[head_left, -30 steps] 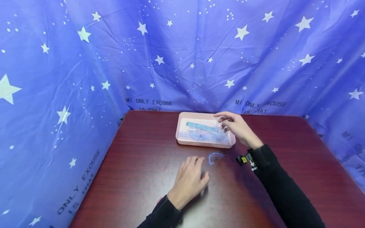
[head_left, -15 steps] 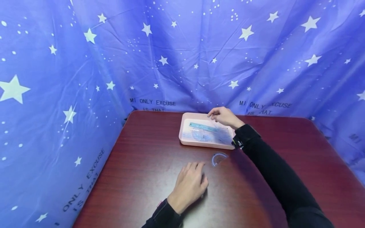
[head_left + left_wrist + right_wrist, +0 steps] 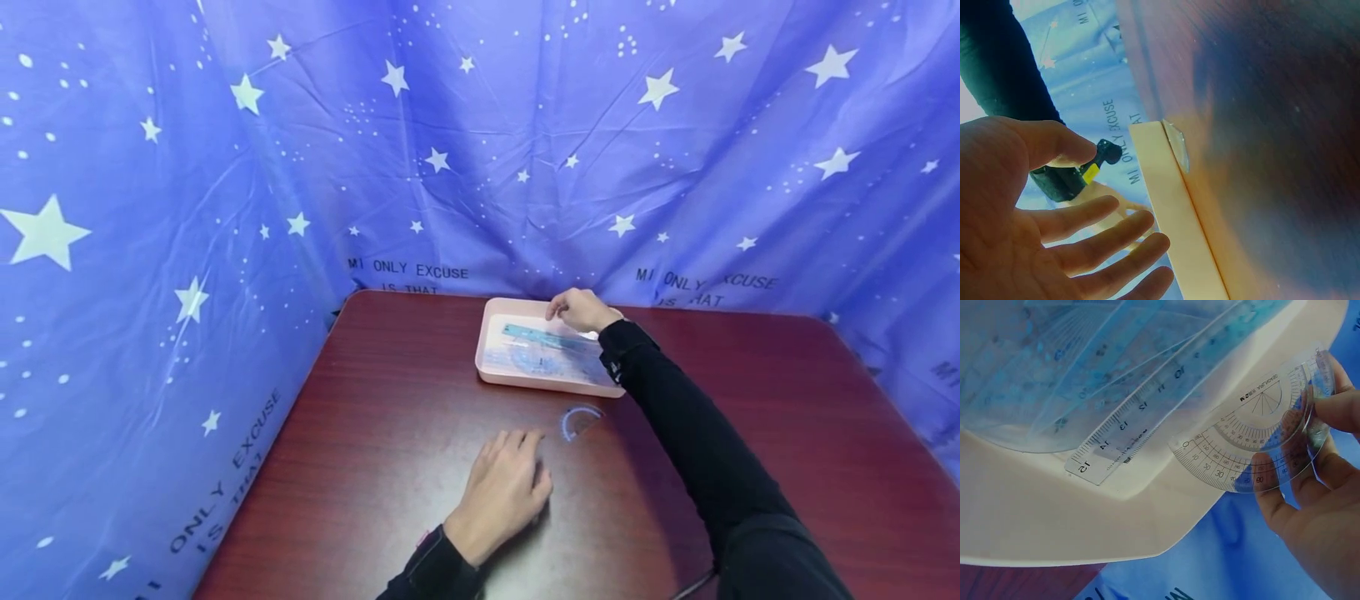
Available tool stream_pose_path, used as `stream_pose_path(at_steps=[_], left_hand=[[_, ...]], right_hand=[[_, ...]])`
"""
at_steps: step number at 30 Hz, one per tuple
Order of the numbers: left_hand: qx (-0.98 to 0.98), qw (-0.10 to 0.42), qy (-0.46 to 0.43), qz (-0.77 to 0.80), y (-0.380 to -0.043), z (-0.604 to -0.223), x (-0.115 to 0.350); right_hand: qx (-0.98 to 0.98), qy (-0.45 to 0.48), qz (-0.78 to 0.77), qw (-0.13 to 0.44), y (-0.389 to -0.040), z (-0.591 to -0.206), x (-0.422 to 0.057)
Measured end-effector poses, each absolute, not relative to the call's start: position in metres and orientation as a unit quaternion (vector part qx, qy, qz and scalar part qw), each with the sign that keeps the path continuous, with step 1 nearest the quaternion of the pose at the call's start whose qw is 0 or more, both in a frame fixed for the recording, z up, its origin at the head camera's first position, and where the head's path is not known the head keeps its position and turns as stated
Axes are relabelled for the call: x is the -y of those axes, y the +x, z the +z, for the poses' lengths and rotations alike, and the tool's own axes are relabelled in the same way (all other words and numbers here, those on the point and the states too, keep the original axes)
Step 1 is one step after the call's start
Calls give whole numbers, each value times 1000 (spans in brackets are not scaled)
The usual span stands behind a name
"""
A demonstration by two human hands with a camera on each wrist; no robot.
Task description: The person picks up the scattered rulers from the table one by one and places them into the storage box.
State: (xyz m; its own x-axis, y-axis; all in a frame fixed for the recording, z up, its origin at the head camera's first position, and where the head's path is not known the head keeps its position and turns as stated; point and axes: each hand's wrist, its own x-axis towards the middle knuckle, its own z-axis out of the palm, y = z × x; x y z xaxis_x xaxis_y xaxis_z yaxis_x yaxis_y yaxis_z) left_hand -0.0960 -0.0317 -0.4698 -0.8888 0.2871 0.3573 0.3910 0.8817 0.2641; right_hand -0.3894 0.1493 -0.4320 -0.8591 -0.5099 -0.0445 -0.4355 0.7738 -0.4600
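Observation:
In the right wrist view my right hand [image 3: 1310, 506] pinches a clear half-round protractor [image 3: 1235, 456] by its curved edge, thumb on one side and fingers on the other. It hangs over the far right part of a pale pink tray [image 3: 551, 386]. Inside the tray lie a blue ruler [image 3: 1154, 406] and several clear and bluish drawing pieces that overlap. My left hand [image 3: 498, 487] holds nothing, its fingers relaxed over the table. Just beyond its fingertips a small blue-edged protractor [image 3: 577, 423] lies on the tabletop in front of the tray.
The dark red wooden table [image 3: 360, 400] ends at the back against a blue star-printed curtain [image 3: 480, 167], which also hangs along both sides. A dark cable [image 3: 693, 583] shows near the bottom edge, beside the right sleeve.
My right hand has moved left and farther in over the back of the tray with the clear protractor. The left hand stays nearly where it was, and the view has shifted slightly.

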Motion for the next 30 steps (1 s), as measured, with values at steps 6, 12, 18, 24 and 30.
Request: stream_pose_path(at_steps=[6,12,18,24,30], left_hand=[[958,153,-180,-163,-95,-470,29],[958,151,-182,-164,-93,-471,27],[958,146,-177,-170,-93,-471,26],[961,145,-176,-159,-93,-473,26],[960,147,-177,-157,-93,-473,27]], right_hand=[[-930,-301,-195,80,-390,-444,-146],[-930,-305,-184,91,-391,-455,-143],[-929,-319,-169,86,-392,-455,-142],[-925,-333,-156,97,-388,-451,-146],[-921,-331,-182,101,-386,-450,-154]])
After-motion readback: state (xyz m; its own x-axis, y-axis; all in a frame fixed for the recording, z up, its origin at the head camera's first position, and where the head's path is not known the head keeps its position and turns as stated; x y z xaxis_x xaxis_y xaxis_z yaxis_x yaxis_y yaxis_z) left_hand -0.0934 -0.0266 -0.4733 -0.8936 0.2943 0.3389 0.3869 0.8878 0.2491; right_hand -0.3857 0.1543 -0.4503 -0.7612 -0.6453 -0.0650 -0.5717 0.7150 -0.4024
